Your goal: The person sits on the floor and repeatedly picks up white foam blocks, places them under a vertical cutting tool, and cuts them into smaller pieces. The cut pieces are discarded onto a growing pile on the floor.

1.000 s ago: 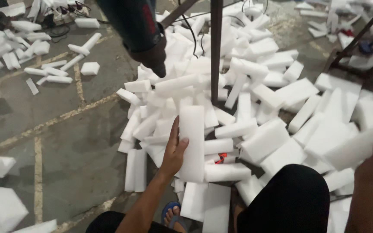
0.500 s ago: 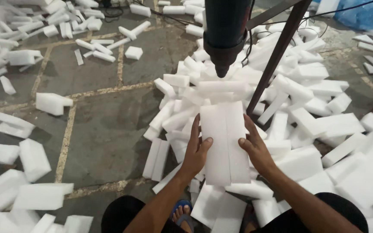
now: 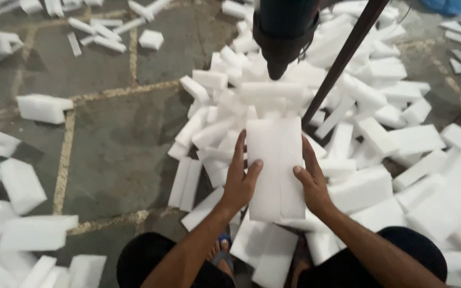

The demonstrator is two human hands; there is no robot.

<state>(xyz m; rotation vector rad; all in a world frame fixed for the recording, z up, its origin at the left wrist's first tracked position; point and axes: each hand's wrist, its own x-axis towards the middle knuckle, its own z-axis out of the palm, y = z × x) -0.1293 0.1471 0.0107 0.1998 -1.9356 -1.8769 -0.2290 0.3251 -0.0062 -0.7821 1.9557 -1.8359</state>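
A flat white foam slab (image 3: 276, 165) stands lengthwise in front of me, held from both sides. My left hand (image 3: 241, 178) grips its left edge, thumb on the face. On the right edge rests my right hand (image 3: 310, 184), fingers along the side. Just beyond the slab's far end hangs a dark cylindrical tool head (image 3: 284, 32) pointing down, with a dark slanted rod (image 3: 342, 58) beside it. My knees in dark trousers (image 3: 156, 261) frame the bottom of the view.
A big heap of white foam blocks (image 3: 380, 133) spreads right and behind the slab. More blocks (image 3: 41, 108) lie scattered on the grey tiled floor (image 3: 113, 144) to the left. A sandalled foot (image 3: 221, 256) shows between my knees.
My right hand came in from the far right and took the slab's right edge. Both hands now hold it, drawn slightly closer under the tool head.
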